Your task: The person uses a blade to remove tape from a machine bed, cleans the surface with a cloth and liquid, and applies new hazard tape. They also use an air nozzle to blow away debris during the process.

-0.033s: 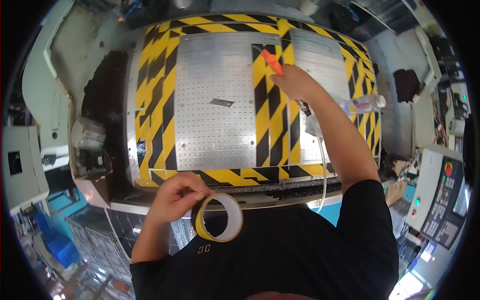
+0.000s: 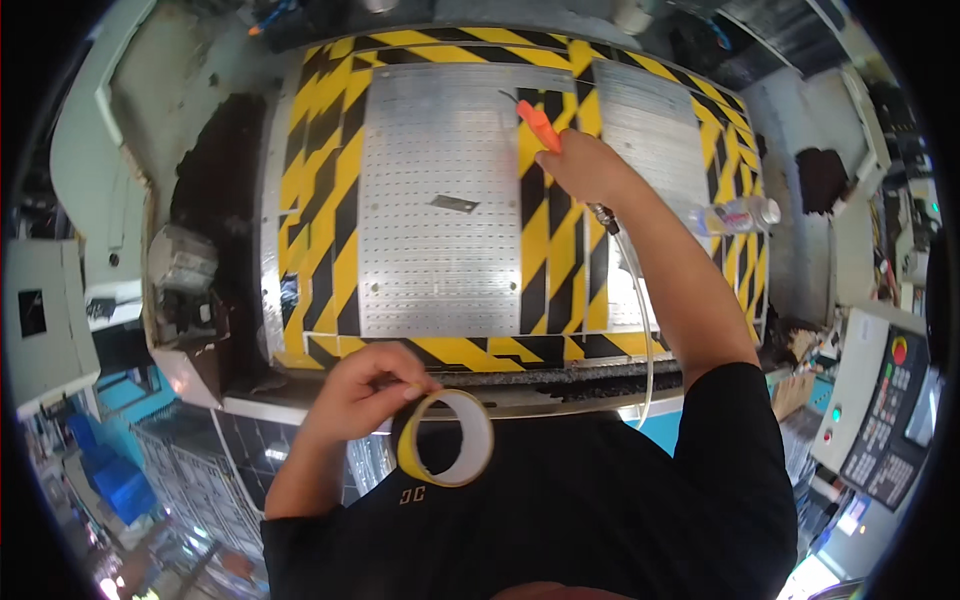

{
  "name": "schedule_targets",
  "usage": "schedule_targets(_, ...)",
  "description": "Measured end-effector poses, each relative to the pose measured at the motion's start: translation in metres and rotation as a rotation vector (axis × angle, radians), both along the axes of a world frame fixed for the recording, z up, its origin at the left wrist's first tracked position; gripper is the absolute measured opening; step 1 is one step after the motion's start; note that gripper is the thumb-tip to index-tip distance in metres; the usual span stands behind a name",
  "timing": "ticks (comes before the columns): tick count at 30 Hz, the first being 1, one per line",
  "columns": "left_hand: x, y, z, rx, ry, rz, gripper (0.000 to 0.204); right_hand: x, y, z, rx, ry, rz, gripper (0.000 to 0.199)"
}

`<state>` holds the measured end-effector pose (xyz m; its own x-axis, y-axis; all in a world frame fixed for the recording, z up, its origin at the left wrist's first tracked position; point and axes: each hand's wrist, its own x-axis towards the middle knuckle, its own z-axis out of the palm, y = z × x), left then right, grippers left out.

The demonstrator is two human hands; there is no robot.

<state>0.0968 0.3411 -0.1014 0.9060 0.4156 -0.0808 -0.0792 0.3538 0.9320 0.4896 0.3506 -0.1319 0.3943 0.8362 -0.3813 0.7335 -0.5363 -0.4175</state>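
An orange air gun (image 2: 540, 126) is above the far part of the striped strip between two metal plates, its thin dark nozzle aimed away and to the left. The right hand (image 2: 585, 168) is wrapped around its handle, fingers curled closed; the grip on any trigger is hidden. From below that hand, a metal fitting (image 2: 606, 217) joins a clear hose (image 2: 648, 340) that curves down beside the forearm toward the near edge. The left hand (image 2: 368, 392) pinches the upper rim of a tape roll (image 2: 477, 445) between thumb and fingertips, the other fingers loosely curled; the roll hangs in front of the black shirt (image 2: 580, 500), its open core showing. On the perforated left plate (image 2: 440, 270) lies a small flat grey piece (image 2: 454, 204), well apart from both hands. Yellow-and-black striped tape (image 2: 545, 280) borders the plates. A clear bottle (image 2: 738, 215) lies on its side right of the right forearm; farther right stands a control panel (image 2: 885, 415).
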Motion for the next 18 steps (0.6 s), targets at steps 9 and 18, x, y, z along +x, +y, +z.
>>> schedule_targets(9,0.008,0.000,-0.007,-0.111,0.017,-0.120,0.023,-0.090,0.066,0.015,0.017,0.081,0.172,0.042)
schedule_targets(18,0.005,0.003,-0.010,-0.158,0.052,-0.165,0.024,-0.021,-0.004,0.011,-0.069,-0.077,-0.045,0.045)
